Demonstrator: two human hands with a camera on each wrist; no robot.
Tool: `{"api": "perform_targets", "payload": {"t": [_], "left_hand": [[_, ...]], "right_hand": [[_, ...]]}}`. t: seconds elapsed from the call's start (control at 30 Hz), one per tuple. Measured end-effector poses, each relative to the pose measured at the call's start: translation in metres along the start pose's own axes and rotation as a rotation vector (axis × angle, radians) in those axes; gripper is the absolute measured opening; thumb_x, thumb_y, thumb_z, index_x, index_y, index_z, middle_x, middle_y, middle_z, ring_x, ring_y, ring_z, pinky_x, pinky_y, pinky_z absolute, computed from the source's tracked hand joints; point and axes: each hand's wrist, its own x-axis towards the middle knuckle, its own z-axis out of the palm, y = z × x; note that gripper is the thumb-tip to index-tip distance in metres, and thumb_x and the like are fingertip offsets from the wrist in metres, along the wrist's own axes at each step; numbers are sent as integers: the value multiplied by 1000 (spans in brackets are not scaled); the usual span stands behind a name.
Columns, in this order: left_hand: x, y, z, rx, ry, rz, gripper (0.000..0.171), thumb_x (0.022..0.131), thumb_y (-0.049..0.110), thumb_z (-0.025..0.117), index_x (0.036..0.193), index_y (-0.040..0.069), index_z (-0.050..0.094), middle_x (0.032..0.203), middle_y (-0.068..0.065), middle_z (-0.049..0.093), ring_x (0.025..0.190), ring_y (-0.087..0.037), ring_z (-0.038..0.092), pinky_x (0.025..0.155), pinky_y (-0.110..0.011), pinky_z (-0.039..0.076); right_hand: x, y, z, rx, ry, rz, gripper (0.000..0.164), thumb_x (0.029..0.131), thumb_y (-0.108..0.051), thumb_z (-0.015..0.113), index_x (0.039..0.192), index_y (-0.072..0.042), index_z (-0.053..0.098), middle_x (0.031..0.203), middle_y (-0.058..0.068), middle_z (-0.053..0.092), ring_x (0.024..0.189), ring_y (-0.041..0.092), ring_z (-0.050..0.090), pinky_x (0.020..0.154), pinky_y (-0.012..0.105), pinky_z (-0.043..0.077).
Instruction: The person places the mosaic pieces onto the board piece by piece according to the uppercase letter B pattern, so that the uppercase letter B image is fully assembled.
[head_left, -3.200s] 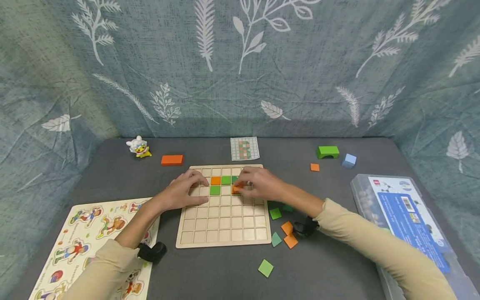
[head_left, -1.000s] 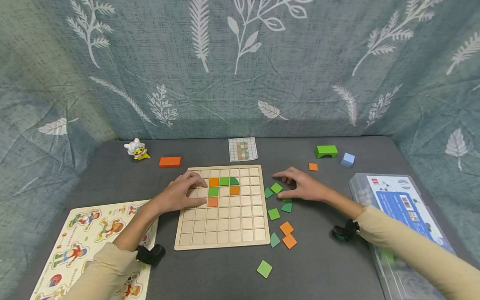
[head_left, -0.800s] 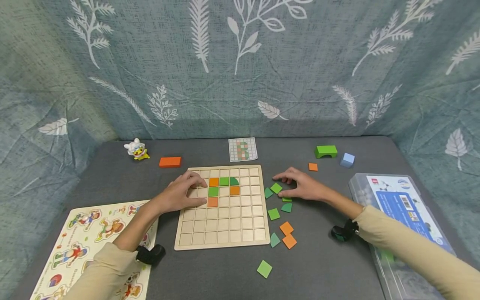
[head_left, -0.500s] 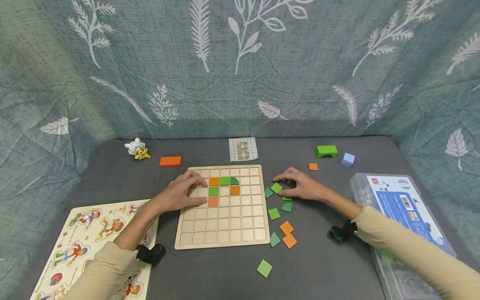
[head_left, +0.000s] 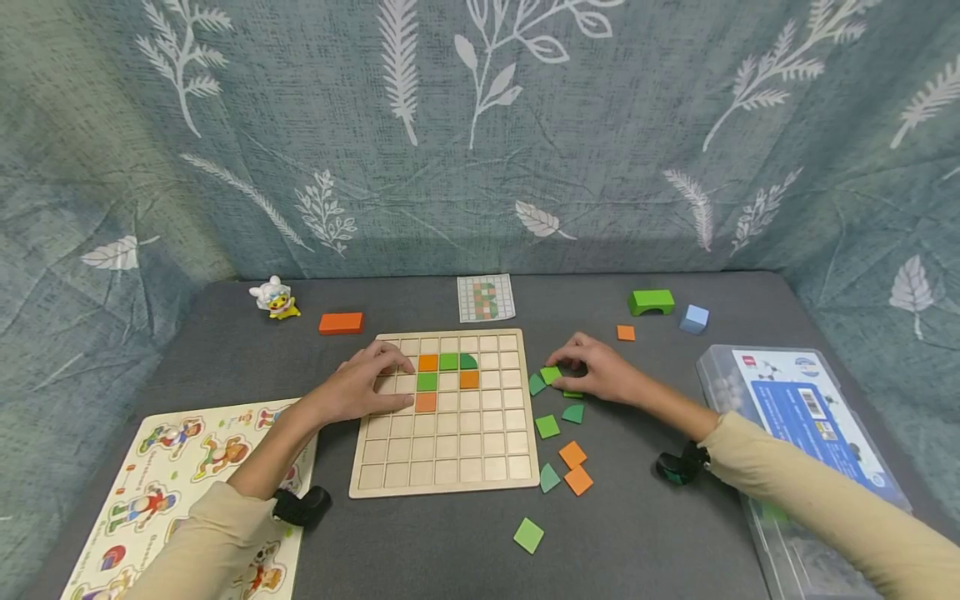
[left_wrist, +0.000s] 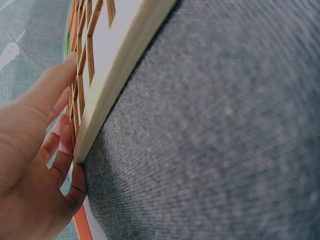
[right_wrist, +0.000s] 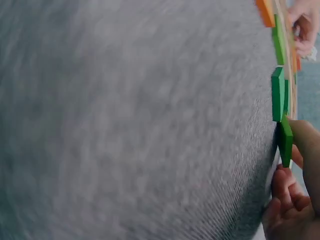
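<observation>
My left hand (head_left: 363,385) rests on the left side of a wooden grid board (head_left: 446,473), thumb and fingers spread on its cells; in the left wrist view, the little finger touches the cloth beside the board's edge. Orange and green tiles sit in the upper cells, among them an orange square tile (head_left: 425,402) near the thumb. Right of the board, my right hand (head_left: 600,371) pinches a green square tile (head_left: 551,375) between thumb and index finger, low at the table. Another green tile (right_wrist: 286,142) lies partly under that hand. A dark green quarter-round tile (head_left: 537,384) lies beside it.
Loose orange tiles (head_left: 578,480) and green tiles lie along the board's right side. A pattern card (head_left: 486,298) lies behind the board. A picture puzzle (head_left: 150,475) is at left, a plastic box (head_left: 810,433) at right. Blocks and a small figurine (head_left: 276,298) stand at the back.
My right hand set an orange tile in the board, moved right to the loose tiles, and now its thumb and index finger have closed on a green square. My left hand stays put.
</observation>
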Motion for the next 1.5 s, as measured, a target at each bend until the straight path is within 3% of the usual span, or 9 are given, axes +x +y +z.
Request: {"api": "perform_targets", "payload": {"t": [0.13, 0.3, 0.5, 0.6, 0.87, 1.33, 1.5], "left_hand": [[1, 0, 1, -4, -9, 1, 34, 87, 30, 73, 115, 15, 61, 119, -7, 49, 102, -21, 44, 85, -40, 34], [2, 0, 1, 7, -12, -12, 34, 87, 32, 73, 114, 17, 61, 124, -9, 48, 102, -22, 45, 87, -43, 34], [2, -1, 2, 16, -4, -10, 34, 86, 32, 73, 114, 17, 61, 124, -9, 48, 100, -22, 45, 85, -42, 34], [2, -1, 2, 13, -7, -7, 33, 87, 31, 73, 114, 17, 61, 123, -9, 48, 99, -21, 44, 84, -40, 34], [3, 0, 5, 20, -8, -2, 33, 87, 33, 72, 115, 18, 61, 125, -9, 48, 100, -21, 45, 83, -40, 34], [0, 1, -1, 9, -17, -2, 32, 88, 31, 71, 114, 17, 60, 125, -9, 47, 100, -21, 45, 84, -40, 34], [1, 0, -1, 13, -10, 4, 31, 88, 30, 72, 114, 17, 60, 124, -9, 48, 99, -21, 44, 83, -40, 33]], "right_hand": [[3, -1, -1, -123, 69, -117, 24, 84, -17, 75, 105, -7, 69, 96, 6, 58, 79, 12, 55, 71, 27, 47], [17, -17, 2, -115, 127, -173, 25, 83, -17, 77, 104, -7, 68, 97, 7, 61, 79, 14, 60, 68, 27, 49], [44, -64, 30, -136, 61, -339, 17, 86, -18, 74, 101, -10, 70, 95, 5, 62, 75, 11, 61, 66, 20, 48], [57, -82, 46, -172, 8, -382, 12, 88, -21, 72, 98, -13, 71, 93, 3, 59, 76, 10, 60, 67, 17, 47], [78, -98, 65, -278, -114, -333, 11, 92, -24, 68, 97, -16, 74, 90, 2, 58, 70, 8, 51, 65, 17, 43], [81, -98, 67, -256, -138, -341, 11, 91, -23, 69, 96, -13, 72, 92, 3, 58, 76, 10, 56, 70, 17, 46], [80, -101, 66, -311, -143, -332, 13, 90, -26, 69, 96, -15, 74, 96, 2, 60, 81, 11, 55, 70, 19, 45]]}}
